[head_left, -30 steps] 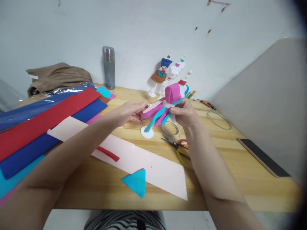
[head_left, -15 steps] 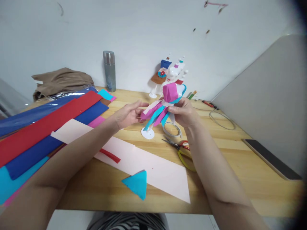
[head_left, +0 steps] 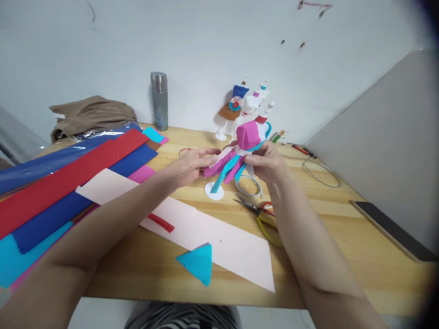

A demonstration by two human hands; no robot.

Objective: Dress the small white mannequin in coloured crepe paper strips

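Observation:
A small white dress-form mannequin wears a crepe-paper dress with a magenta bodice [head_left: 248, 135] and a skirt of magenta, turquoise and pale pink strips [head_left: 229, 167]. Its round white base [head_left: 215, 194] rests on the table. My right hand [head_left: 269, 161] is closed around the waist from the right, thumb in front and fingers hidden behind. At the skirt's left edge, my left hand [head_left: 194, 165] has thumb and fingers closed on the outer strips. Scissors [head_left: 255, 209] with red and yellow handles and a roll of white tape [head_left: 249, 185] lie just below.
Crepe-paper sheets, red [head_left: 68, 183], blue [head_left: 34, 233] and pale pink [head_left: 236, 256], spread from the left. A turquoise paper triangle [head_left: 199, 264] lies in front. Behind are a flask [head_left: 159, 103], a brown cloth [head_left: 92, 114] and other dressed mannequins [head_left: 236, 98]. A phone [head_left: 393, 230] lies right.
My left hand has moved right, from beside the skirt onto its outer strips, and its fingers have closed. My right hand keeps its hold at the waist. The view has shifted slightly.

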